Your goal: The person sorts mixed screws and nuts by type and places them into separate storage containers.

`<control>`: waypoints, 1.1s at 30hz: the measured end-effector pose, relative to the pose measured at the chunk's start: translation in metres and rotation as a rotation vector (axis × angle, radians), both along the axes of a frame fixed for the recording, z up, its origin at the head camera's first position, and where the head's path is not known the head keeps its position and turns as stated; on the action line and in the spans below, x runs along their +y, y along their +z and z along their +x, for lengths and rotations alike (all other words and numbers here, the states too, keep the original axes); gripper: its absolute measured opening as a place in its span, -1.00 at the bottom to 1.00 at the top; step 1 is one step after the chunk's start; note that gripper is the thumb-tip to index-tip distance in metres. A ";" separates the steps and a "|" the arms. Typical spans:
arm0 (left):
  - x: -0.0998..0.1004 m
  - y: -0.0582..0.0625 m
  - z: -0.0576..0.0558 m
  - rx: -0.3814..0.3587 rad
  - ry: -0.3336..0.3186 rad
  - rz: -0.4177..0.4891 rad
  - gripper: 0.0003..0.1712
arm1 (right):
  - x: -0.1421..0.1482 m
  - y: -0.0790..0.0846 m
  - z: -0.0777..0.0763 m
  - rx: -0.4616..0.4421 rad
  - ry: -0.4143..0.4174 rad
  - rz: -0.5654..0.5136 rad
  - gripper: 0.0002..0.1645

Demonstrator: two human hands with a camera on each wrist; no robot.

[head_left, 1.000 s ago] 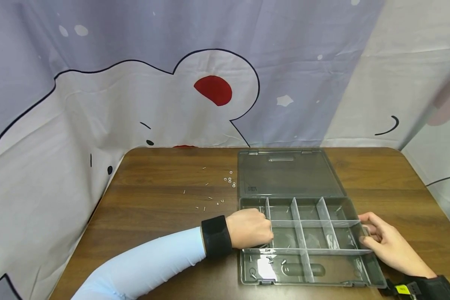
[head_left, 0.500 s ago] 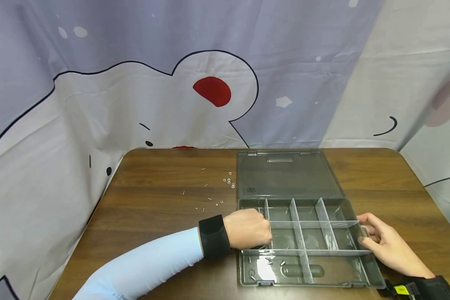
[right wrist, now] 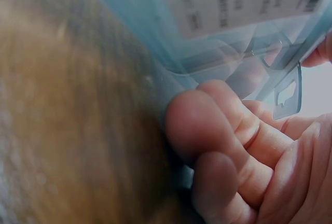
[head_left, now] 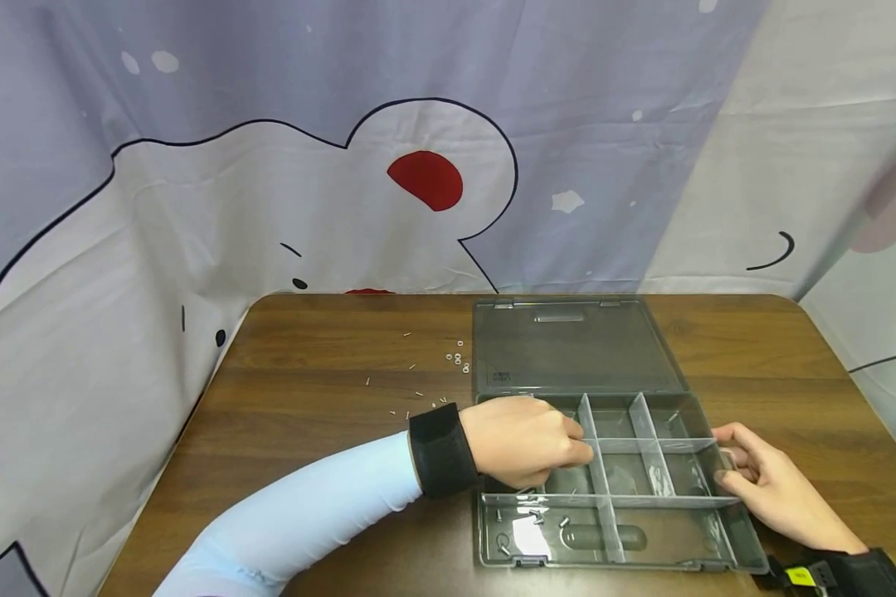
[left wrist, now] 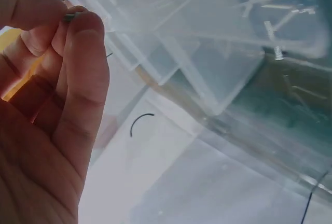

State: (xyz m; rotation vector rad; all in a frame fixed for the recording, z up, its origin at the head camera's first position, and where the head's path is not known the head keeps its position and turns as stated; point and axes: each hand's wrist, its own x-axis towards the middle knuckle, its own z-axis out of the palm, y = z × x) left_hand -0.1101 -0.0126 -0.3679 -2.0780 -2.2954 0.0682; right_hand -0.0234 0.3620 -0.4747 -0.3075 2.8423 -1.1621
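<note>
A grey transparent compartment box (head_left: 668,535) lies on the table with its lid folded back. Over its left-hand compartments is my left hand (head_left: 526,439), pinching a small metal screw (left wrist: 71,16) between thumb and index finger; most of that screw is covered by the fingertips. Several loose screws (left wrist: 275,40) lie in a compartment beside this hand. At the box's right side, my right hand (head_left: 772,489) grips the edge, thumb on top and fingers against the side and underside. Clear dividers (head_left: 593,456) split the box into compartments.
Several tiny screws (head_left: 419,394) and small white rings (head_left: 458,359) are scattered on the wooden table (head_left: 306,356) left of the box. The flat lid (head_left: 567,348) extends toward the back. A patterned curtain (head_left: 269,191) hangs behind the table.
My left hand has lifted and shifted right, from the left-hand compartments toward the second column, now pinching the screw. My right hand stays at the box edge.
</note>
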 end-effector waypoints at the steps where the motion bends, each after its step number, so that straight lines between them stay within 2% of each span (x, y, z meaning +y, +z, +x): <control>1: 0.003 0.001 0.000 -0.003 -0.001 0.006 -0.76 | 0.000 0.000 0.000 0.001 0.000 0.001 -0.49; 8: 0.021 0.014 -0.002 0.028 -0.009 0.017 -0.81 | 0.000 0.000 0.000 -0.001 -0.005 0.001 -0.50; 12: 0.027 0.016 -0.002 0.020 -0.029 0.034 -0.76 | 0.000 0.000 -0.001 0.013 -0.001 -0.001 -0.50; 18: 0.029 0.016 0.000 0.040 -0.028 0.025 -0.80 | 0.000 0.001 -0.001 0.014 0.005 -0.003 -0.49; 21: 0.024 0.016 0.000 0.037 -0.004 0.004 -0.81 | 0.000 0.001 -0.001 0.006 0.004 -0.004 -0.49; 22: 0.022 0.017 0.001 0.024 0.018 -0.014 -0.70 | 0.000 0.001 -0.001 0.003 0.005 -0.006 -0.49; 23: 0.020 0.017 0.002 0.008 0.047 -0.033 -0.51 | 0.000 0.001 -0.002 0.001 0.006 -0.008 -0.49; 26: 0.011 0.019 0.004 -0.022 0.143 -0.075 0.22 | 0.000 0.001 -0.001 0.001 0.009 -0.015 -0.50; 27: 0.007 0.019 0.004 -0.026 0.171 -0.084 0.39 | 0.000 0.001 -0.001 0.000 0.009 -0.016 -0.50; 29: 0.000 0.019 0.004 -0.021 0.207 -0.074 0.47 | 0.000 0.001 -0.001 0.005 0.008 -0.017 -0.50; 33: -0.018 0.017 0.003 0.009 0.225 -0.031 0.47 | -0.001 0.000 -0.001 0.011 0.002 -0.012 -0.50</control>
